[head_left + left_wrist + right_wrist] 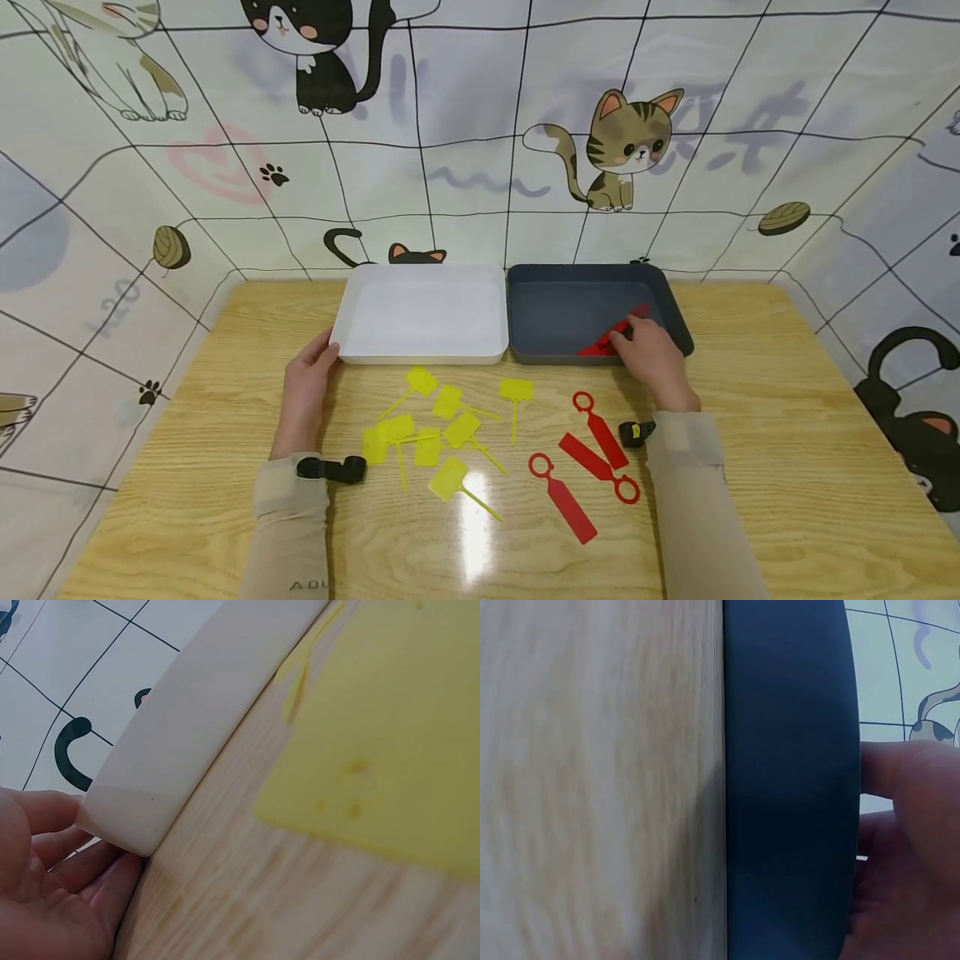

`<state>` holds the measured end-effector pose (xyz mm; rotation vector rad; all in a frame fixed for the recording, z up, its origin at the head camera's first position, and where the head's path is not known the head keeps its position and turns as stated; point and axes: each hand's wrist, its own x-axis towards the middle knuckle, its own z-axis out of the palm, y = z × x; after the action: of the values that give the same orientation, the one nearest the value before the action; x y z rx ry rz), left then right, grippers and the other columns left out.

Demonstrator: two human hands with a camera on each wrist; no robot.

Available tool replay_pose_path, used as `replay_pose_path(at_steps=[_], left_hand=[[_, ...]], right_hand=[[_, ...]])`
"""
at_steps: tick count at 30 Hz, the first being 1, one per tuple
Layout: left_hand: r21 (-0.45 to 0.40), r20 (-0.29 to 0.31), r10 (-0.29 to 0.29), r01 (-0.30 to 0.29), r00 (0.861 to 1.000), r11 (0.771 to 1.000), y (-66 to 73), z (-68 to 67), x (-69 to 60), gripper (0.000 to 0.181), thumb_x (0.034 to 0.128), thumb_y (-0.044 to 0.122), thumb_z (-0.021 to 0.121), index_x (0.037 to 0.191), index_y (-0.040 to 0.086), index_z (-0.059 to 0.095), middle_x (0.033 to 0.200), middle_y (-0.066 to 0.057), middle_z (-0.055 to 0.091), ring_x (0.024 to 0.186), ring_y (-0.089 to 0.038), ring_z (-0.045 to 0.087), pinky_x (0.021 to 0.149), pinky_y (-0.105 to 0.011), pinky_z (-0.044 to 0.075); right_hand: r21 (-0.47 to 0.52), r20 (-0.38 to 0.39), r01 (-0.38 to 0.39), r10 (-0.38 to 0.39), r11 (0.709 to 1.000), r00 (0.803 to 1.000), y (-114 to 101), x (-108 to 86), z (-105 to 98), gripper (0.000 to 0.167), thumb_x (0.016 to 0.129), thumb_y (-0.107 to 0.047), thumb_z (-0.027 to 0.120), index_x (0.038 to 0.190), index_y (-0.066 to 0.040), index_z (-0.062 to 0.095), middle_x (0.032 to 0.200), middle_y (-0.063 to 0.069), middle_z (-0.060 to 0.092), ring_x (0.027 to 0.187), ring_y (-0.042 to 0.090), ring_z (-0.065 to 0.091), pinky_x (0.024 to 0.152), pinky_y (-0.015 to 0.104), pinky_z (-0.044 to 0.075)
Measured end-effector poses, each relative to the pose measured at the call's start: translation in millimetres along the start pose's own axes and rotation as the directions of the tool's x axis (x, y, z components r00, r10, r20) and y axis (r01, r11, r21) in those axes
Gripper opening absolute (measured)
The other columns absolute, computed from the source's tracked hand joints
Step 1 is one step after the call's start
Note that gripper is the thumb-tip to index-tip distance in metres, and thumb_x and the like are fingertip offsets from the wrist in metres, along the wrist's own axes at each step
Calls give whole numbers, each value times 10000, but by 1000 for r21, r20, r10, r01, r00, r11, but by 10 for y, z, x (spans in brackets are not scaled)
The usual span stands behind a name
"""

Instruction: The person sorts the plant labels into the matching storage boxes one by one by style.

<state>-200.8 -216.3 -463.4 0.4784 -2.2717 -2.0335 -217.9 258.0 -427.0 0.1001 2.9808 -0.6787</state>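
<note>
At the front left corner of a white tray (420, 312), my left hand (306, 387) grips the edge, its thumb at the front and fingers round the side. In the left wrist view, the fingers curl about the tray's corner. My right hand (656, 358) reaches over the front rim of a dark grey tray (555, 292), its fingertips at red ring-ended tags (597, 347) lying inside. The tray wall (791, 780) hides those fingertips in the right wrist view, so whether they pinch a tag cannot be told.
Several yellow plant labels (450, 479) lie scattered before the white tray, some overlapping. Three red tags (572, 510) with ring ends lie on the wooden table (772, 500) near the right forearm. A cat-patterned cloth (465, 183) stands behind the trays and at both sides.
</note>
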Motion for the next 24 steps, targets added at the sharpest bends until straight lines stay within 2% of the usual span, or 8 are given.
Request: replay_pose_path(at_steps=[4, 11, 14, 19, 24], left_hand=[[9, -6, 0, 0, 1000, 1000, 12, -7, 2, 485, 889, 389, 510, 1332, 203, 442, 1369, 9, 394, 1247, -109, 336, 1012, -296, 289], [31, -13, -9, 10, 1000, 999, 23, -13, -3, 484, 886, 404, 508, 1330, 224, 443, 1364, 33, 398, 1245, -89, 331, 1009, -278, 291], [23, -11, -4, 5, 1000, 1000, 20, -9, -6, 472, 890, 389, 508, 1327, 219, 448, 1365, 22, 398, 1243, -99, 338, 1008, -284, 295], [-6, -11, 5, -5, 1000, 1000, 14, 0, -4, 442, 900, 340, 513, 1316, 199, 463, 1361, -8, 405, 1241, -117, 346, 1009, -297, 294], [-12, -9, 3, -3, 1000, 1000, 23, 6, -1, 446, 901, 327, 516, 1319, 182, 459, 1364, -13, 402, 1240, -115, 345, 1009, -294, 294]], right_hand=[[-12, -9, -1, 1, 1000, 1000, -11, -10, -14, 579, 917, -318, 425, 1334, 72, 331, 1324, 297, 328, 1172, 461, 322, 908, 594, 296], [-61, -7, 44, -44, 997, 999, -30, -35, -3, 514, 899, -277, 491, 1306, 26, 412, 1271, 289, 373, 1138, 464, 338, 888, 592, 319], [-51, -16, 48, -49, 998, 999, -29, -40, 3, 491, 900, -273, 488, 1292, 19, 436, 1261, 287, 383, 1134, 460, 343, 881, 594, 323], [67, -83, 71, -65, 995, 994, -9, -47, 13, 436, 915, -259, 464, 1268, -2, 474, 1215, 249, 448, 1076, 409, 425, 843, 539, 378], [211, -188, 108, -68, 971, 980, 11, -94, -17, 377, 933, -262, 452, 1227, -37, 522, 1084, 151, 543, 927, 291, 515, 722, 416, 428]])
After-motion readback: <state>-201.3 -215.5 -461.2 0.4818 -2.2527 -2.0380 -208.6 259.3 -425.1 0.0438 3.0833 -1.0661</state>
